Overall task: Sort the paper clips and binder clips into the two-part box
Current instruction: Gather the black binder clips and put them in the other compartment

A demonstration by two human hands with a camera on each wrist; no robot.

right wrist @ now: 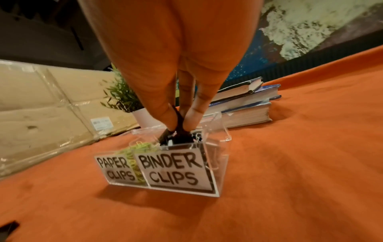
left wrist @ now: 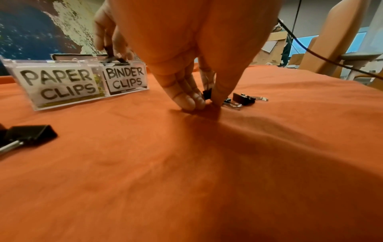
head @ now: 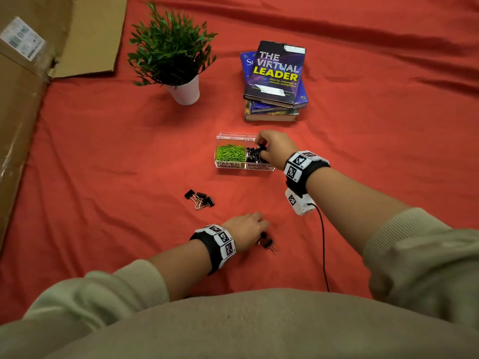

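Observation:
The clear two-part box stands mid-cloth, labelled PAPER CLIPS and BINDER CLIPS. Green paper clips fill its left part and black binder clips its right part. My right hand hovers over the right part and pinches a black binder clip between thumb and fingers. Nearer me, my left hand is down on the cloth, its fingertips pinching a small binder clip. Two more binder clips lie just beside it. A cluster of binder clips lies to the left.
A potted plant and a stack of books stand behind the box. Cardboard lines the left edge of the red cloth. A black cable hangs from my right wrist.

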